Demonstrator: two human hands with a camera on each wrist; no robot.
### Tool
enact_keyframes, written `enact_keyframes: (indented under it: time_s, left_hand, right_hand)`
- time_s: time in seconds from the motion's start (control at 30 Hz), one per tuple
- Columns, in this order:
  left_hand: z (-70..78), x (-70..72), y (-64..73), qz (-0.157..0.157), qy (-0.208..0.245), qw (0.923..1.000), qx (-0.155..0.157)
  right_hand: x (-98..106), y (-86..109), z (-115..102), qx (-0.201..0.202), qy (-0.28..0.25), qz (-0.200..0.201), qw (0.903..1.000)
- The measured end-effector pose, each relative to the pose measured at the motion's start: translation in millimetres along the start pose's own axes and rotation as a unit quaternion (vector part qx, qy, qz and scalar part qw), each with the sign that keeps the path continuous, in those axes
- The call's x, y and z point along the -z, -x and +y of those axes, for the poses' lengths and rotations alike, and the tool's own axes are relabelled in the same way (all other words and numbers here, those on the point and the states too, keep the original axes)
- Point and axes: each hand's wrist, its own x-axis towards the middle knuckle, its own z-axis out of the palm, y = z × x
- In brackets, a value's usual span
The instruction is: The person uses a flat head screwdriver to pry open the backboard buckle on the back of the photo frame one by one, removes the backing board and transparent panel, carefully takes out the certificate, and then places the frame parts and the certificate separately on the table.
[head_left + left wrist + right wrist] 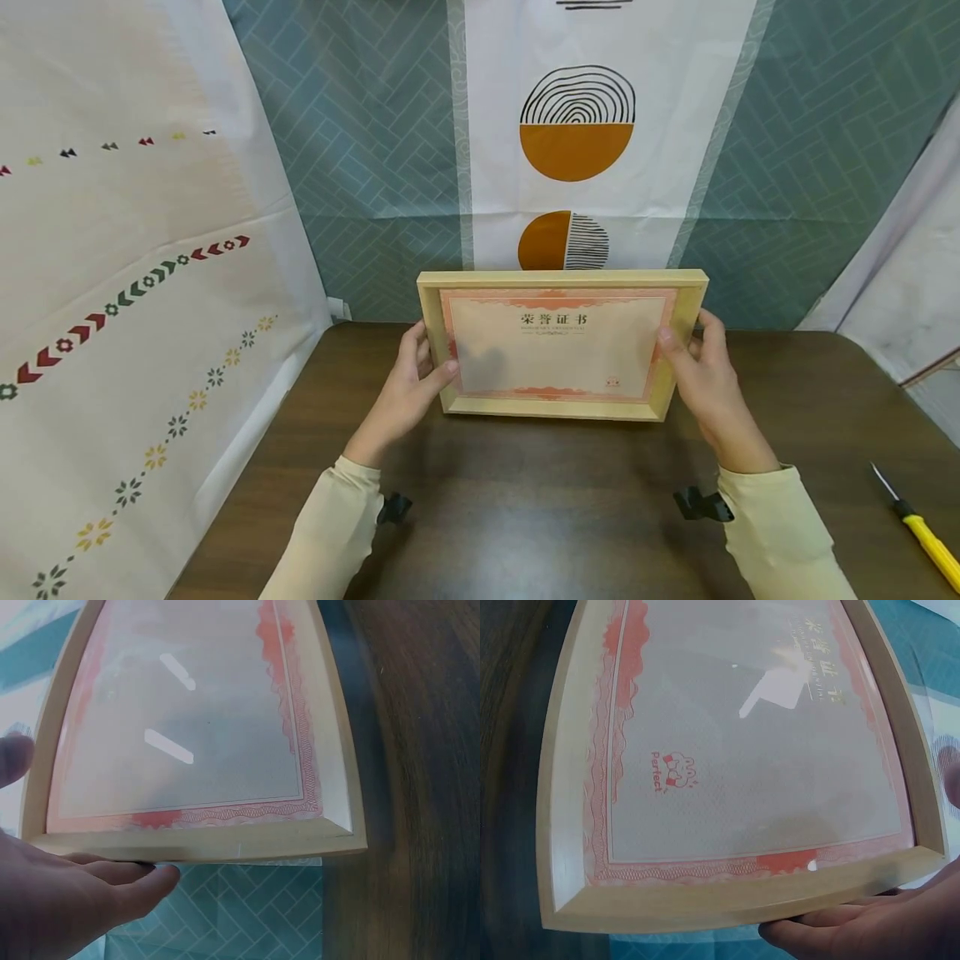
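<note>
A light wooden picture frame (pixel 555 411) is held up over the far part of the table, its front tilted toward me. Behind its shiny cover lies a cream certificate (pixel 551 358) with a red patterned border and dark lettering. My left hand (pixel 405 392) grips the frame's left side, thumb in front and fingers behind. On the opposite side, my right hand (pixel 708 383) holds it the same way. The left wrist view shows one corner of the wooden frame (pixel 225 850). A small red "Perfect" print (pixel 675 771) is visible in the right wrist view.
A screwdriver (pixel 926 533) with a yellow handle lies at the right of the dark wooden table (pixel 525 517). Behind the table hangs a green and white patterned cloth (pixel 375 167). Another patterned cloth (pixel 150 292) hangs along the left side.
</note>
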Motion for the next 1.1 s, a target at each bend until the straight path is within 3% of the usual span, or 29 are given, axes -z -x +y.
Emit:
enact_keyframes:
  time_s: [0.17,0.33,0.43,0.57,0.73,0.93,1.1]
  left_hand:
    - [-0.8,2.0,0.9,0.005,0.025,0.9997,-0.002]
    - [-0.2,6.1,1.8,0.019,-0.009,0.9998,0.003]
    - [2.1,8.7,2.4,0.021,-0.028,0.9994,0.009]
    - [10.1,12.4,4.5,-0.005,-0.025,0.9995,0.019]
    - [26.2,14.5,9.6,-0.024,-0.031,0.9973,0.061]
    - [51.1,10.6,19.0,0.021,0.001,0.9916,0.128]
    - [64.2,6.8,28.1,0.041,0.021,0.9908,0.127]
  right_hand:
    - [1.6,0.5,-1.2,-0.001,-0.032,0.01,0.9994]
    - [1.8,-0.6,-2.6,0.009,-0.049,0.023,0.9985]
    - [1.0,-0.6,-4.0,0.01,-0.091,0.032,0.9953]
    - [0.8,1.9,-4.6,0.001,-0.148,0.038,0.9882]
    - [1.5,8.4,-5.7,0.006,-0.179,0.039,0.9831]
    - [3.0,24.9,-14.9,0.043,-0.244,0.054,0.9673]
    - [0.4,35.0,-18.5,0.089,-0.306,0.075,0.9449]
